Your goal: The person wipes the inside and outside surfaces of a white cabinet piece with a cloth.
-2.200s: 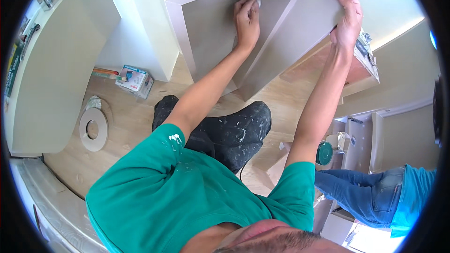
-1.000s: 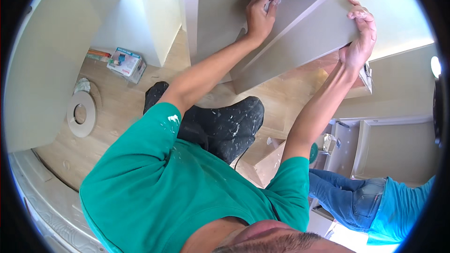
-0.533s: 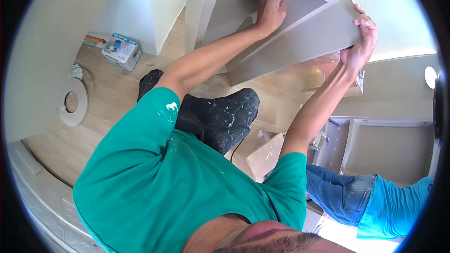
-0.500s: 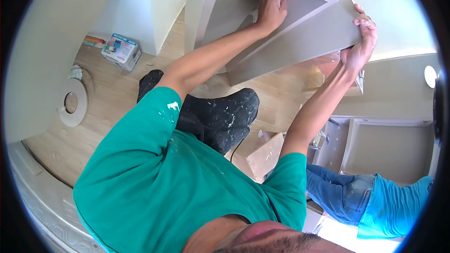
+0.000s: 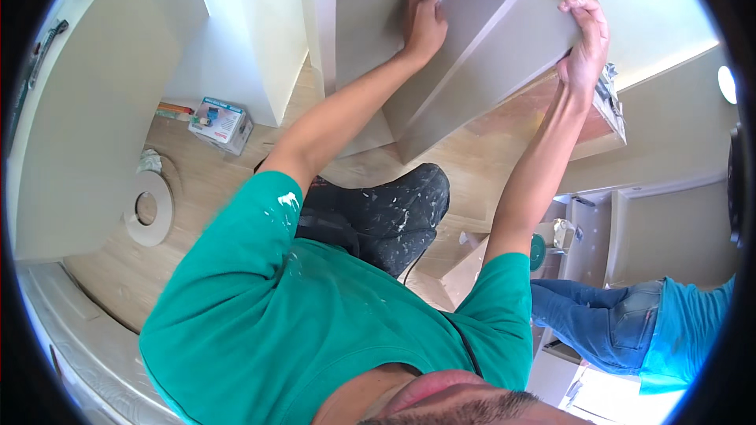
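Observation:
A pale grey open-fronted cabinet (image 5: 480,86) stands in front of me at the top of the view. My left hand (image 5: 426,22) reaches inside it, fingers curled and pressed to the inner panel (image 5: 366,24). Whatever those fingers hold, if anything, is hidden, and the fingertips are slightly blurred. At the cabinet's right side, my right hand (image 5: 587,39) grips the outer edge of the side panel, fingers spread along it and thumb lower down. Both arms are raised and stretched forward.
On the wooden floor to the left lie a white ring-shaped disc (image 5: 160,224) and a small printed box (image 5: 223,126). A wooden board (image 5: 543,110) is beyond the cabinet. A co-worker in jeans (image 5: 606,319) bends at the lower right, near another cabinet frame (image 5: 669,228).
My left hand has shifted left along the inside panel. The right hand keeps its hold on the edge. The whole view has swung slightly, and the co-worker appears a little farther right.

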`<action>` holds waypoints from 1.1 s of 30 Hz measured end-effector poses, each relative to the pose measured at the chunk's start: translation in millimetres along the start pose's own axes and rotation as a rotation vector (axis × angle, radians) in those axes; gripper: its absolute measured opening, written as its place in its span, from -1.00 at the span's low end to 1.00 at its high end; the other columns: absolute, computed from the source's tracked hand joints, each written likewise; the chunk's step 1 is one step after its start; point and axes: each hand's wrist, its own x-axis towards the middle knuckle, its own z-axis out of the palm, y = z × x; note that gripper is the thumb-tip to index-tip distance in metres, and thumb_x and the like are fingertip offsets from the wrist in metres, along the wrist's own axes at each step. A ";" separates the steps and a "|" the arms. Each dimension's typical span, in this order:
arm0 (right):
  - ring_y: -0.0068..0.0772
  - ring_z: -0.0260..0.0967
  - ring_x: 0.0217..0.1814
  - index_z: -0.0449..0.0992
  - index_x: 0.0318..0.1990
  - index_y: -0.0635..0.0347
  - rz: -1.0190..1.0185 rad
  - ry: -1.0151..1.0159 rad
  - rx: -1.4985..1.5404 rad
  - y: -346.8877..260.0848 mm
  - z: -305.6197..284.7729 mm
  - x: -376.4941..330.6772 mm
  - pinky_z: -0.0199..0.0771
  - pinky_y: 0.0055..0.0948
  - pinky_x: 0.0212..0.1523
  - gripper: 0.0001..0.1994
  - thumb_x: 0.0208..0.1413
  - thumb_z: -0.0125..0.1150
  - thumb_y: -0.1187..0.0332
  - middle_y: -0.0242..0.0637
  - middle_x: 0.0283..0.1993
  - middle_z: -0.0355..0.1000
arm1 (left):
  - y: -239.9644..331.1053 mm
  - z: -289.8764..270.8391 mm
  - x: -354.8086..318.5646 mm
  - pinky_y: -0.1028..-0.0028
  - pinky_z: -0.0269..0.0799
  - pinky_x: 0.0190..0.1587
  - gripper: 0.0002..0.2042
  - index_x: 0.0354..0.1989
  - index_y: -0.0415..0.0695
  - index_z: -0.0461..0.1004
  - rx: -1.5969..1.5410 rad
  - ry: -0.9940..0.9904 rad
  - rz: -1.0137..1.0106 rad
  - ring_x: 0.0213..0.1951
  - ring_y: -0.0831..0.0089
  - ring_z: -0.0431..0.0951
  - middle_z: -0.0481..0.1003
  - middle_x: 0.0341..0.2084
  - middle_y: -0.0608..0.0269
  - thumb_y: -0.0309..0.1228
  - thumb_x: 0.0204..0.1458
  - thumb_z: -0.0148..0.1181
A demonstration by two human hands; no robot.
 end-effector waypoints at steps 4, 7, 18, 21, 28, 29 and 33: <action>-0.02 0.37 0.34 0.58 -0.27 0.32 -0.017 -0.031 -0.030 1.3 11.4 -2.9 0.28 -0.18 0.33 -0.79 0.25 -0.05 0.60 -0.20 -0.26 0.51 | -16.7 -5.0 -19.4 0.17 0.39 0.09 -0.68 0.03 -0.28 0.56 0.061 -0.081 -0.189 0.04 -0.03 0.44 0.44 -0.03 -0.04 -0.65 0.09 0.09; -0.10 0.36 0.30 0.56 -0.29 0.28 -0.017 -0.006 -0.089 5.5 -1.7 -2.3 0.25 -0.23 0.32 -0.81 0.20 -0.05 0.57 -0.21 -0.23 0.51 | 20.3 6.5 39.3 0.10 0.35 0.15 -0.63 0.09 -0.28 0.53 0.144 -0.131 -0.014 0.06 -0.09 0.42 0.44 0.04 -0.09 -0.65 0.08 0.07; -0.54 0.37 -0.12 0.55 -0.29 0.27 0.036 -0.034 0.013 2.0 23.0 3.3 0.32 -0.48 0.07 -0.88 0.13 0.07 0.49 -0.22 -0.05 0.51 | -40.9 1.7 -40.8 0.06 0.23 0.28 -0.50 0.21 -0.33 0.43 0.089 -0.027 -0.076 0.14 -0.12 0.36 0.41 0.04 -0.11 -0.68 0.01 -0.01; -0.53 0.37 -0.11 0.54 -0.30 0.26 0.010 -0.054 0.005 8.7 20.4 4.3 0.31 -0.48 0.07 -0.89 0.13 0.07 0.50 -0.23 -0.06 0.50 | -42.1 -0.6 -37.5 0.09 0.24 0.28 -0.51 0.18 -0.37 0.44 0.009 -0.041 -0.160 0.13 -0.11 0.36 0.41 0.02 -0.14 -0.68 0.00 -0.05; -0.48 0.34 -0.07 0.51 -0.32 0.24 0.062 0.031 -0.022 3.5 24.7 -0.1 0.28 -0.45 0.11 -0.90 0.12 0.05 0.49 -0.26 -0.15 0.46 | 1.4 7.1 37.5 0.14 0.32 0.24 -0.55 0.13 -0.36 0.48 -0.077 -0.089 -0.096 0.12 -0.11 0.40 0.43 0.02 -0.20 -0.67 0.01 -0.06; -0.45 0.35 -0.04 0.51 -0.33 0.23 0.069 0.039 -0.029 1.2 25.6 0.9 0.27 -0.44 0.13 -0.90 0.12 0.04 0.49 -0.27 -0.17 0.46 | -3.0 5.2 28.2 0.13 0.34 0.20 -0.57 0.10 -0.36 0.49 0.002 -0.059 -0.031 0.09 -0.11 0.42 0.43 0.00 -0.20 -0.68 0.00 -0.03; -0.28 0.34 0.12 0.48 -0.37 0.22 -0.079 -0.042 -0.088 13.2 14.8 10.2 0.19 -0.34 0.25 -0.91 0.11 0.03 0.49 -0.30 -0.26 0.42 | -15.0 2.3 14.7 0.12 0.38 0.15 -0.59 0.06 -0.32 0.52 0.057 -0.020 -0.034 0.04 -0.09 0.45 0.46 -0.05 -0.18 -0.69 -0.02 0.02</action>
